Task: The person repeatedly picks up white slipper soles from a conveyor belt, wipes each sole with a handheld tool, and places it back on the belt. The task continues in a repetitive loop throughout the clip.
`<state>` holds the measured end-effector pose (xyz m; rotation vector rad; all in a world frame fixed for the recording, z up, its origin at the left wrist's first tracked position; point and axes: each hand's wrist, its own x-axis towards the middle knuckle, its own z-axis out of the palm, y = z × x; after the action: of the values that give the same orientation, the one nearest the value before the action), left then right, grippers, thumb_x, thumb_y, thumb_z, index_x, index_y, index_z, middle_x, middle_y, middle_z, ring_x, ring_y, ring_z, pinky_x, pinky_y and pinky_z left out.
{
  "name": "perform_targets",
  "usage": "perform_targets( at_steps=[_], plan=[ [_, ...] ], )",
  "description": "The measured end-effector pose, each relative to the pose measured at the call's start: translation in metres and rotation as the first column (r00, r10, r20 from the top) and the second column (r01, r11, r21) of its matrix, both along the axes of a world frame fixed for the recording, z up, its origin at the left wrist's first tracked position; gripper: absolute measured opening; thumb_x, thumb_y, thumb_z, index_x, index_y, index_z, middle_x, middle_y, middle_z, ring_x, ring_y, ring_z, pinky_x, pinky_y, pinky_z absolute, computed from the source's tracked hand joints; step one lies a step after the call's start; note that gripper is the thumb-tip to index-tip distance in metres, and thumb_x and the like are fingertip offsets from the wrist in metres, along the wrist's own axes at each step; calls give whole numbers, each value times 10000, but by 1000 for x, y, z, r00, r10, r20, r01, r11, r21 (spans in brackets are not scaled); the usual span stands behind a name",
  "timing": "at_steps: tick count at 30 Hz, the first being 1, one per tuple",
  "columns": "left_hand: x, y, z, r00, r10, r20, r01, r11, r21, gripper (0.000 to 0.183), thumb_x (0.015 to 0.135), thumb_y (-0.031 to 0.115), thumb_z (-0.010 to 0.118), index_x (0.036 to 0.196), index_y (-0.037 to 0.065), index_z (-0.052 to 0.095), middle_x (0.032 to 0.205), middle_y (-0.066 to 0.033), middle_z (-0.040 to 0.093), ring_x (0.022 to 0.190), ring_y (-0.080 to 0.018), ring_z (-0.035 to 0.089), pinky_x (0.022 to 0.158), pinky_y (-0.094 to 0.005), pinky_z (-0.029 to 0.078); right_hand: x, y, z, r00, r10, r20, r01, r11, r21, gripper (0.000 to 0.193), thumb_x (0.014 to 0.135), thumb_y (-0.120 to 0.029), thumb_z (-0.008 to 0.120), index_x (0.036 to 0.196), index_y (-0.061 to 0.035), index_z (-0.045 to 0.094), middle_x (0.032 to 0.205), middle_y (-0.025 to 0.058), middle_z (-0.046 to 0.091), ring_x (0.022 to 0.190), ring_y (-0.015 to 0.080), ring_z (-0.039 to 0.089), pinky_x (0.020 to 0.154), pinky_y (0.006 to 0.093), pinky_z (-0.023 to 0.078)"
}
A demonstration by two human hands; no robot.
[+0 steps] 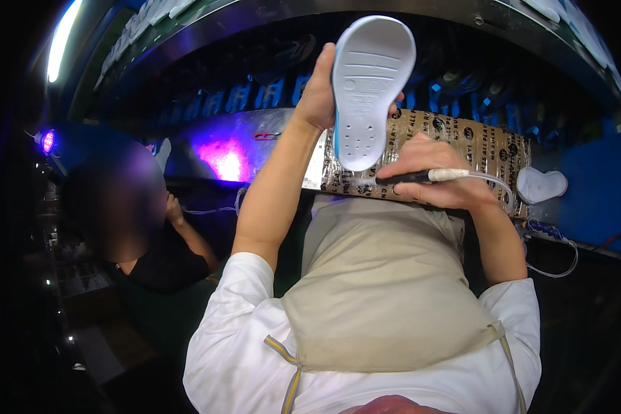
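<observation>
A white shoe sole (374,90) with a thin blue edge is held up by my left hand (317,96), its ridged, pitted face turned toward me. My thumb lies along its left side, and fingertips show at its right side; the rest of the fingers are hidden behind it. Just below the sole's lower end, my right hand (438,162) grips a pen-shaped glue applicator (421,176) with a black front, a white wrapped grip and a clear tube trailing right. The applicator's tip is close to the sole's lower edge; whether they touch I cannot tell.
Beneath my hands is a bench covered with printed brown tape (490,148). Another white sole (541,185) lies at its right end. A red-handled tool (266,136) sits by the purple-lit patch. Blue holders (238,96) line the back. A co-worker (186,241) is at the left.
</observation>
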<state>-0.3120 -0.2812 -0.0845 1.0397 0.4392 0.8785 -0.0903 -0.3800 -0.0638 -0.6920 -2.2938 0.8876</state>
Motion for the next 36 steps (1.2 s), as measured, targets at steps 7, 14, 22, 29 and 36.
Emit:
perform_targets(
  at_steps=[7,14,22,29,36],
  plan=[
    [34,11,18,856,28,-517,16,997,80,766,1015,674,337,1299,38,655,1201,-220,677,1105,-291,670,912,-397,551,-2,1,7,996,32,87,-42,992,121,287,839,-163,766,1120,-112,742,883,29,656,820,214,574,813,353,426],
    [50,24,30,376,-15,-926,289,952,102,867,977,739,300,1175,17,736,1149,-260,694,1073,-361,671,951,-412,506,10,2,4,984,70,165,-91,989,121,296,826,-162,772,1118,-121,743,859,29,620,839,224,563,839,355,452],
    [34,14,44,252,-72,-965,401,915,36,877,953,774,294,1187,55,740,1218,-237,684,1136,-363,650,985,-414,480,24,0,1,993,25,116,-32,998,59,291,824,-134,776,1112,-113,740,814,50,623,806,232,577,765,354,466],
    [5,13,18,417,-105,-903,311,950,34,874,969,765,288,1256,48,698,1223,-239,676,1116,-328,653,972,-406,490,29,5,3,985,-68,159,59,996,62,283,815,-158,784,1091,-105,747,837,55,652,788,238,604,722,364,477],
    [-25,1,-32,851,-55,-522,-24,989,-143,732,1057,606,284,1354,6,580,1243,-192,658,1095,-260,661,960,-391,528,30,10,-8,991,-90,99,92,996,-14,254,844,-209,768,1081,-118,756,824,56,666,752,225,601,695,372,472]
  ],
)
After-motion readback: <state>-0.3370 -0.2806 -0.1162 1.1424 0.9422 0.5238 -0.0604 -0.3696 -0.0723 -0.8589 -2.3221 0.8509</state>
